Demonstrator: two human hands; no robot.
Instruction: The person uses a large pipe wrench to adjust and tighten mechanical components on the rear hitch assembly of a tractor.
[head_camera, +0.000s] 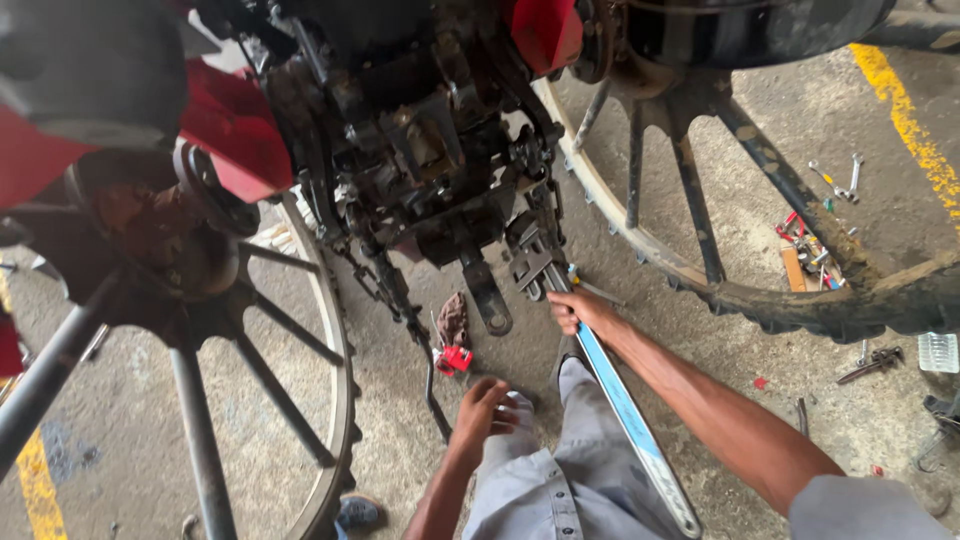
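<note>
Nearest my camera, a grey trouser leg (585, 470) kneels on the concrete floor (830, 400), and across it runs the long blue-and-silver handle of a big pipe wrench (625, 410), its head set against the grimy underside of a red tractor (420, 150) between two spoked iron wheels (700, 200). My right hand (580, 312) has its fingers wrapped tight round the handle just below the head, while my left hand (483, 410) rests loosely curled on the knee, holding nothing. Spanners (840, 180) and other tools lie scattered well apart on the floor to the right.
</note>
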